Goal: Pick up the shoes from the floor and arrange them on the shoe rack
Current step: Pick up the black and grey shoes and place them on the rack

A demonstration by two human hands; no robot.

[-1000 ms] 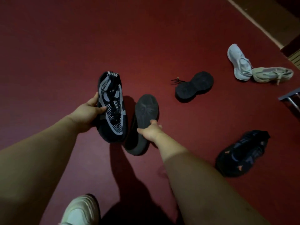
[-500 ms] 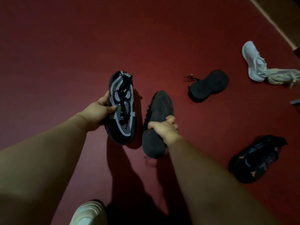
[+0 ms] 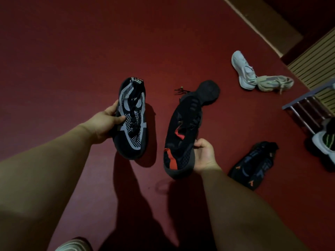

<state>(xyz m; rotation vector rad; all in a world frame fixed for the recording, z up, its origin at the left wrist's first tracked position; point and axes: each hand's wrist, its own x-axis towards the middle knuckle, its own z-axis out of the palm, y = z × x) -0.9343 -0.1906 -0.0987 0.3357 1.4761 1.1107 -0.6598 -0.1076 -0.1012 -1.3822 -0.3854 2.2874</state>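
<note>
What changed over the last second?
The right hand gripped the black-and-red shoe, lifted it off the floor and turned it upper side up. The left hand still holds the black-and-grey shoe; the white shoe and beige shoe lie unmoved.

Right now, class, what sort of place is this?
Probably an indoor entryway or shoe-storage corner: a white sneaker and a black-and-orange sneaker lie loose on the dark red floor near a grey metal-barred shoe rack.
</note>
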